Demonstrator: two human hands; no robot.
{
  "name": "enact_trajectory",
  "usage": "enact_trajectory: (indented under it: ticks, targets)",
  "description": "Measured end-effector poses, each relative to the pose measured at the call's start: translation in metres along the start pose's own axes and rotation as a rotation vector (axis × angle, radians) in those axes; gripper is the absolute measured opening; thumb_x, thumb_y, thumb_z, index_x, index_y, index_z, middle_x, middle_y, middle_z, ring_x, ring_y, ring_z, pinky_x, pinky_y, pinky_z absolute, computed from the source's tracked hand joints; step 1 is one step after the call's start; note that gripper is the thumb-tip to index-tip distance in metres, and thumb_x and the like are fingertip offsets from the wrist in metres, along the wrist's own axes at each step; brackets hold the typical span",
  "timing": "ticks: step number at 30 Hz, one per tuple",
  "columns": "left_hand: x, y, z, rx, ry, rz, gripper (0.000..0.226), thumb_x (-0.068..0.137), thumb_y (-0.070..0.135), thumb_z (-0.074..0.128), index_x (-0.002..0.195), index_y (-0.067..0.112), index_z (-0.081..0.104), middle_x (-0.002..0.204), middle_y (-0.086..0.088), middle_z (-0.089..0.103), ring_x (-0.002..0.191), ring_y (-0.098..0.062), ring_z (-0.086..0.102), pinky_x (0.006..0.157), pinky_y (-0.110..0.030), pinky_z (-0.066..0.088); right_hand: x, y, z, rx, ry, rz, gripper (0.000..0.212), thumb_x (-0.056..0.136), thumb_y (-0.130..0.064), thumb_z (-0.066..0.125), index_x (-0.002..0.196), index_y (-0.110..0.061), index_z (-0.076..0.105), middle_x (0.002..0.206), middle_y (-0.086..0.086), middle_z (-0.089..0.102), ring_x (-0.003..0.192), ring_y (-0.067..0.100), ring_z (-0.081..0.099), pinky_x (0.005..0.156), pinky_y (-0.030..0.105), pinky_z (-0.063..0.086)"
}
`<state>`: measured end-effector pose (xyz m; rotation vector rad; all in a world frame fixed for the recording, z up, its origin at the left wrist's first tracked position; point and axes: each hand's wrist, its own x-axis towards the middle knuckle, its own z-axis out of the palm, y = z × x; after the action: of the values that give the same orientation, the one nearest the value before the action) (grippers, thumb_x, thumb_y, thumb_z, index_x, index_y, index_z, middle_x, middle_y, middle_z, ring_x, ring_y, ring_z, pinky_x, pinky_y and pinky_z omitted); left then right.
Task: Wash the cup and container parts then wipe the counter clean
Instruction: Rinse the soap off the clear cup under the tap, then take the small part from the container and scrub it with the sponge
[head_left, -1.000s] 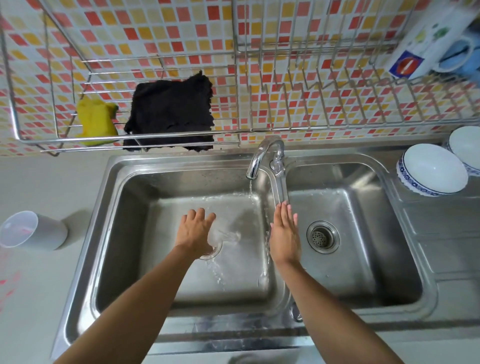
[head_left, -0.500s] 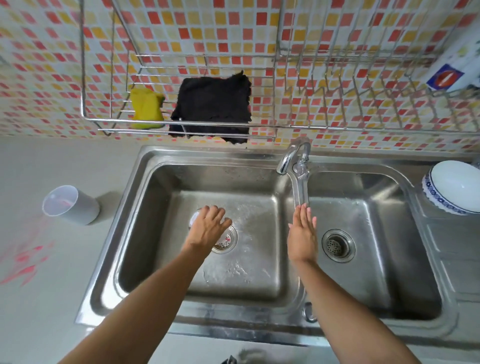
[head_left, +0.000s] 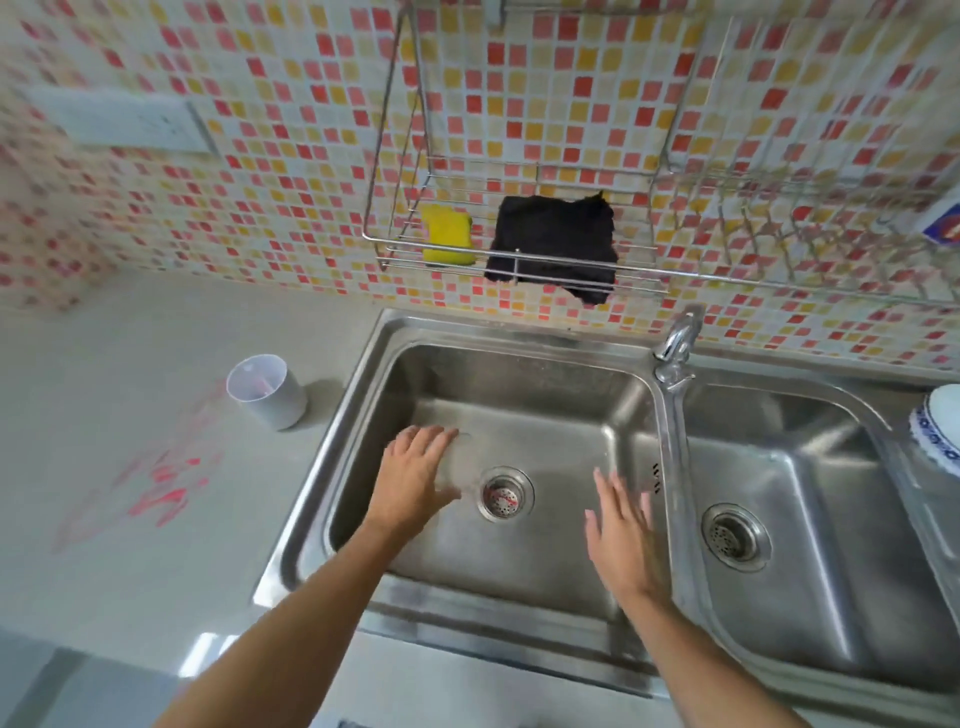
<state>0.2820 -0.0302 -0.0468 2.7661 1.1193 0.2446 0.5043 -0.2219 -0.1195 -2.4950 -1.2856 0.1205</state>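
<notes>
Two hands work inside the left basin (head_left: 545, 405) of a double steel sink. The left hand (head_left: 415, 480) has its fingers bent over the far edge of a clear container part (head_left: 458, 460) and its thumb on the near edge, gripping it. The part is round, transparent and hard to outline. It sits low in the basin, just left of the perforated metal strainer (head_left: 503, 493).

The right hand (head_left: 623, 530) is motion-blurred. Its fingers are straight and slightly apart, and it holds nothing. It lies near the ridge dividing the basins, with bare steel floor between it and the strainer.

The basin walls are brushed, rounded at the corners and wet-looking. The chrome faucet (head_left: 675, 343) rises at the far end of the ridge. The right basin (head_left: 831, 493) shows only its own drain.

On the smooth pale counter (head_left: 130, 571), the white cup (head_left: 267, 392) stands upright near the sink's left rim, mouth open. Red smears (head_left: 161, 483) mark the surface in front of it.

A wire rack (head_left: 387, 240) on the mosaic-tiled wall holds a yellow sponge (head_left: 448, 241) and a ragged black cloth (head_left: 553, 249). A blue-patterned bowl (head_left: 940, 431) is cut off at the right edge.
</notes>
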Motion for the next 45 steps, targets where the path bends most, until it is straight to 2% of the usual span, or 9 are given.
enact_trajectory:
  ticks: [5,10,16,23,31,35,38,41,45]
  targets:
    - [-0.036,-0.056,-0.029,-0.264,0.139,-0.146,0.084,0.064,0.05,0.083,0.136,0.024,0.05,0.133,0.004,0.057,0.117,-0.02,0.05,0.101,-0.029,0.04,-0.003,-0.053,0.012,0.125,-0.035,-0.007,0.055,0.092,-0.021,0.057,0.143,-0.011,0.039,0.146,0.008,0.045,0.134,0.026,0.042,0.114,0.044,0.028]
    - [-0.075,-0.112,-0.062,-0.566,0.292,-0.358,0.083,0.066,0.056,0.08,0.133,0.022,0.046,0.13,0.003,0.057,0.114,-0.015,0.053,0.095,-0.032,0.046,0.014,-0.138,0.018,0.28,-0.081,-0.041,0.061,0.088,-0.024,0.064,0.142,-0.012,0.04,0.139,0.008,0.052,0.125,0.029,0.051,0.108,0.042,0.037]
    - [-0.102,-0.186,-0.072,-0.668,0.26,-0.505,0.091,0.063,0.059,0.08,0.135,0.017,0.043,0.131,0.003,0.055,0.117,-0.018,0.056,0.094,-0.038,0.05,0.041,-0.263,0.027,0.427,-0.111,-0.105,0.058,0.091,-0.027,0.061,0.144,-0.014,0.038,0.139,0.01,0.052,0.126,0.03,0.05,0.101,0.037,0.04]
    - [-0.104,-0.226,-0.063,-0.732,0.137,-0.464,0.1,0.058,0.073,0.072,0.137,0.025,0.036,0.135,0.006,0.051,0.12,-0.012,0.053,0.097,-0.033,0.048,0.052,-0.337,0.048,0.509,-0.168,-0.174,0.057,0.094,-0.027,0.058,0.146,-0.016,0.035,0.146,0.004,0.045,0.134,0.021,0.042,0.105,0.028,0.033]
    - [-0.099,-0.241,-0.044,-0.793,0.064,-0.387,0.097,0.061,0.065,0.077,0.138,0.025,0.036,0.134,0.005,0.05,0.122,-0.011,0.052,0.097,-0.028,0.046,0.053,-0.35,0.064,0.513,-0.172,-0.092,0.055,0.094,-0.028,0.057,0.144,-0.02,0.036,0.143,0.003,0.049,0.13,0.019,0.047,0.103,0.03,0.039]
    - [-0.096,-0.246,-0.048,-0.884,0.074,-0.411,0.099,0.066,0.072,0.069,0.145,0.026,0.031,0.145,0.009,0.041,0.13,-0.007,0.044,0.108,-0.031,0.04,0.061,-0.351,0.067,0.506,-0.18,-0.084,0.053,0.093,-0.02,0.058,0.143,-0.017,0.04,0.139,0.004,0.053,0.127,0.02,0.05,0.102,0.027,0.038]
    - [-0.08,-0.253,-0.064,-0.898,0.218,-0.405,0.077,0.084,0.064,0.052,0.144,0.02,0.035,0.144,0.004,0.043,0.132,-0.01,0.043,0.11,-0.036,0.038,0.074,-0.361,0.066,0.554,-0.186,-0.076,0.054,0.09,-0.015,0.061,0.14,-0.018,0.043,0.135,0.004,0.056,0.124,0.018,0.053,0.103,0.028,0.04]
    - [-0.04,-0.266,-0.087,-0.749,0.37,-0.362,0.046,0.096,0.045,0.047,0.132,0.016,0.051,0.127,0.002,0.056,0.118,-0.014,0.053,0.101,-0.038,0.046,0.094,-0.38,0.06,0.574,-0.21,-0.11,0.066,0.084,-0.024,0.069,0.143,-0.023,0.039,0.139,-0.001,0.052,0.127,0.014,0.05,0.106,0.031,0.039]
    - [0.017,-0.282,-0.11,-0.495,0.234,-0.174,0.029,0.1,0.025,0.051,0.125,0.017,0.062,0.115,-0.004,0.065,0.109,-0.024,0.057,0.094,-0.035,0.045,0.119,-0.404,0.049,0.538,-0.347,-0.182,0.091,0.076,-0.04,0.077,0.149,-0.029,0.024,0.149,-0.005,0.038,0.136,0.012,0.036,0.111,0.033,0.032]
